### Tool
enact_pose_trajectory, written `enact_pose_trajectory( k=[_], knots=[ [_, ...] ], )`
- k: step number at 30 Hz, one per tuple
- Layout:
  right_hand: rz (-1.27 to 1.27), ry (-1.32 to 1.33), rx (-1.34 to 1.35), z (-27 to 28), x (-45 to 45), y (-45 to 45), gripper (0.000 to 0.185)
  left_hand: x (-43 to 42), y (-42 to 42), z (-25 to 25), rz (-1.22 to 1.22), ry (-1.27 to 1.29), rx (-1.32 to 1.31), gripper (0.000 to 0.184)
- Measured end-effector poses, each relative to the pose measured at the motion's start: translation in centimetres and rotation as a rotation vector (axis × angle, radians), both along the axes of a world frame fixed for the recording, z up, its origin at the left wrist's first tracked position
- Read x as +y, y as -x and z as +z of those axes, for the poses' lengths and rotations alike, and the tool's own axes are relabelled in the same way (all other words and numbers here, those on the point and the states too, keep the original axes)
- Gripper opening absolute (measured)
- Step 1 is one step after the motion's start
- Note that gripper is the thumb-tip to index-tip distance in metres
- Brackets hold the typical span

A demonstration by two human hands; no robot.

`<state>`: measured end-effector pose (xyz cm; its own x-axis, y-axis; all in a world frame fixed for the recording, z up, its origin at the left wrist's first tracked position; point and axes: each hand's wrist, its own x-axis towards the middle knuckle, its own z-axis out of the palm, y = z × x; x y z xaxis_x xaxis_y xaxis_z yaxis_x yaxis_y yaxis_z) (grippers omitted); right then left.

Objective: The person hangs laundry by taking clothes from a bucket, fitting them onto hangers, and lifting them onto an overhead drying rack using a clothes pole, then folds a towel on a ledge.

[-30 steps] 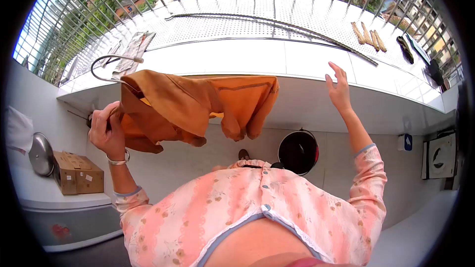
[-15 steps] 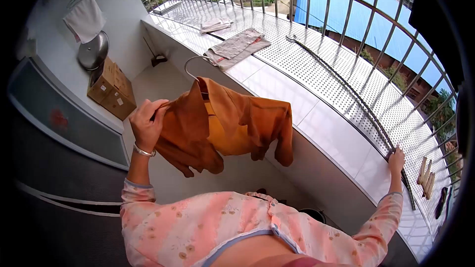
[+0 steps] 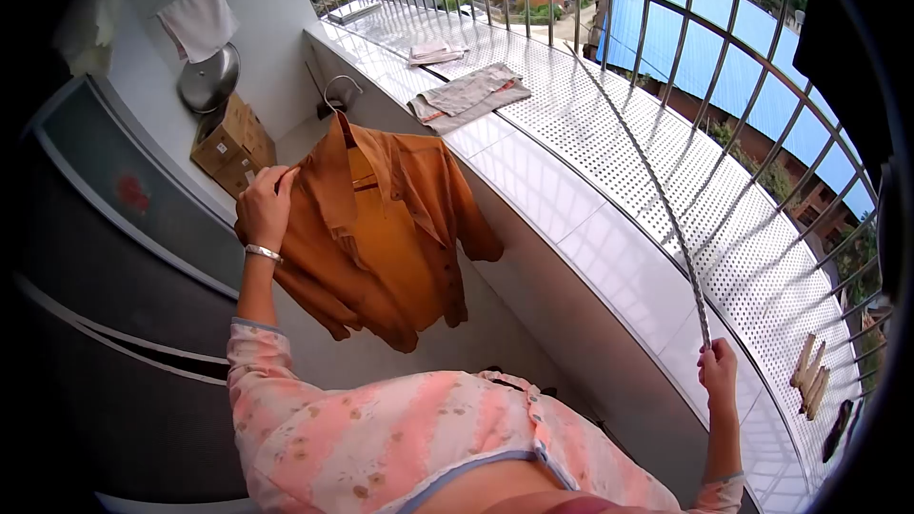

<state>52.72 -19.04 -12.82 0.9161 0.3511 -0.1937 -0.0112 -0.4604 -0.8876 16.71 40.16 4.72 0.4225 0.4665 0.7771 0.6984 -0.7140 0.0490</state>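
At left of centre, the left hand [image 3: 264, 205] pinches the shoulder of the orange shirt [image 3: 405, 262], which hangs from a hanger [image 3: 340, 76] with its hook toward the upper left. Right of it, the long pole [image 3: 659, 188] slants from top centre to lower right over the counter [image 3: 543, 186], its near end closed in the right hand [image 3: 721, 371], far nearer than the left.
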Motion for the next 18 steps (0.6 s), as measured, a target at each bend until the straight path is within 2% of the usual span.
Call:
enact_pose_trajectory(
  k=[1, 6, 8, 9, 11, 13, 15, 16, 18],
  knots=[
    [0.010, -0.118, 0.178, 1.4, 0.8, 2.4, 0.004, 0.1, 0.2, 0.4, 0.001, -0.005, -0.005, 0.018],
    [0.007, -0.378, 0.174, 3.7, 3.4, 12.1, 0.009, 1.2, 1.5, 2.3, 0.087, 0.008, -0.034, 0.021],
    [0.302, -0.469, 0.267, 3.4, 2.9, 13.7, 0.012, 1.2, 1.8, 3.7, 0.142, 0.058, -0.031, 0.021],
    [0.306, -0.470, 0.274, 3.5, 3.1, 13.8, 0.012, 1.2, 2.0, 4.3, 0.147, 0.057, -0.025, 0.021],
    [0.399, -0.463, 0.461, 3.3, 4.1, 13.2, 0.015, 1.3, 2.2, 5.4, 0.187, -0.004, -0.017, 0.021],
    [0.362, -0.516, 0.467, 0.7, 5.7, 12.6, 0.012, 1.2, 2.3, 6.3, 0.200, -0.027, -0.005, 0.021],
    [0.070, -0.435, 0.136, -2.3, 7.8, 12.3, 0.013, 2.5, 3.1, 6.8, 0.163, -0.032, -0.040, 0.019],
    [0.108, -0.425, 0.147, -3.7, 8.5, 12.4, 0.013, 3.0, 3.5, 6.9, 0.230, -0.016, -0.029, 0.020],
    [0.121, -0.403, 0.083, -6.3, 9.2, 13.2, 0.025, 3.9, 4.1, 6.9, 0.263, 0.004, -0.054, 0.021]
  ],
)
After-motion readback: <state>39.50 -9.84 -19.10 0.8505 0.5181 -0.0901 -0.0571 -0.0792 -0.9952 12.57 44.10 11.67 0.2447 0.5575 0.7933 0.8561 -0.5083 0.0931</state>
